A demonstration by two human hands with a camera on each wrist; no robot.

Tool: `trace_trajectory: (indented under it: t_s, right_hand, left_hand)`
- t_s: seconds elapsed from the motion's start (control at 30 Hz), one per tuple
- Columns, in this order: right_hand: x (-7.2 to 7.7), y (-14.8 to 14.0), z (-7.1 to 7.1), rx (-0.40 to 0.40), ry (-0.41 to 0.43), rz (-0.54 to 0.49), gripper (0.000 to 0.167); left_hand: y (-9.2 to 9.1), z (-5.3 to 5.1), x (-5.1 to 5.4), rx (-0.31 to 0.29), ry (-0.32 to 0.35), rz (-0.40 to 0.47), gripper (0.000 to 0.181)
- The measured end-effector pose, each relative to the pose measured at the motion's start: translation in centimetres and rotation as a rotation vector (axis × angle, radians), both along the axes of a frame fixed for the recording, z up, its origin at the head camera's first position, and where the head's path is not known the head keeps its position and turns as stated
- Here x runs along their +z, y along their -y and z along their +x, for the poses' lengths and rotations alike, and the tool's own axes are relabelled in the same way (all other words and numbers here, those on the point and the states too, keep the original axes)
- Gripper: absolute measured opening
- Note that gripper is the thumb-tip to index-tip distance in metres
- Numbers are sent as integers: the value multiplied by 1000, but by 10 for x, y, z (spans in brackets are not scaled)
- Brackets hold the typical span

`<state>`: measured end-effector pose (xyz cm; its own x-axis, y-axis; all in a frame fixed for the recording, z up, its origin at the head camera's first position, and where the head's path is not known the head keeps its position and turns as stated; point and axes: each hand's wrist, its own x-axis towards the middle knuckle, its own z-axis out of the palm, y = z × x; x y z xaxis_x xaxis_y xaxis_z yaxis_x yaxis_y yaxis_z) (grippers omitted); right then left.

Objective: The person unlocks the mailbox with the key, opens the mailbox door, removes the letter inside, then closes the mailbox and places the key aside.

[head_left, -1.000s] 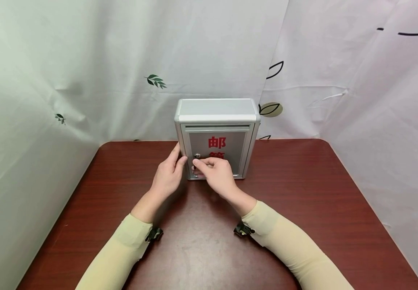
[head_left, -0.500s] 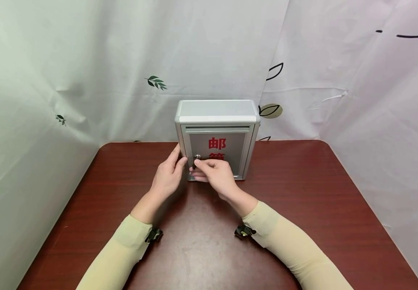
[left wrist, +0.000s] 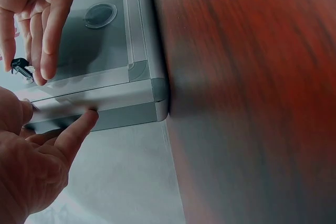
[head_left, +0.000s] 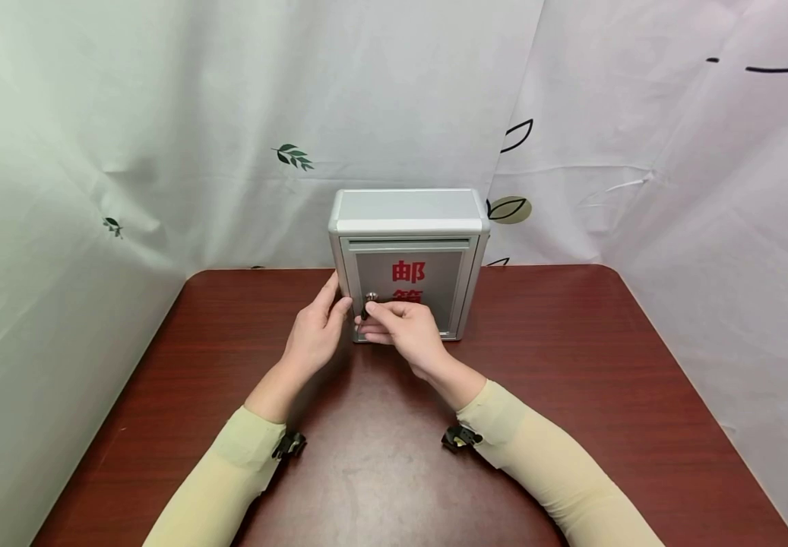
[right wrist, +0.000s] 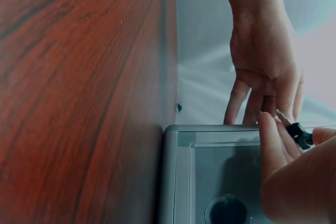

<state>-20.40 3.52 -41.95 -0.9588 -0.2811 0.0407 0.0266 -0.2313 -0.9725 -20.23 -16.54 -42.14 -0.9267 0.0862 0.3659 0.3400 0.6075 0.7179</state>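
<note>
A silver metal box with red characters on its grey front stands upright at the back of the table. The left hand rests along the box's left side, fingers nearly straight, thumb by the front edge. At the lock on the left of the front panel, the right hand pinches a small black-headed key between thumb and finger. In the left wrist view the black key head shows at the right hand's fingertips. The right wrist view shows the key head by the thumb.
The dark red wooden table spreads around the box. White curtains with leaf prints hang behind and at both sides. A round mark lies on the box's front, low down.
The right hand's lower fingers have extended leftward below the lock, and the key head has tilted slightly. The left hand and the box stay about where they were.
</note>
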Motion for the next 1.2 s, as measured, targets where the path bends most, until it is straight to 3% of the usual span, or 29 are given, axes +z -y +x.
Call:
trace_trajectory:
  t_s: [1.2]
  right_hand:
    - [2,-16,19,86,28,23,31]
  left_hand:
    - [1,-1,-1,5,7,5,57]
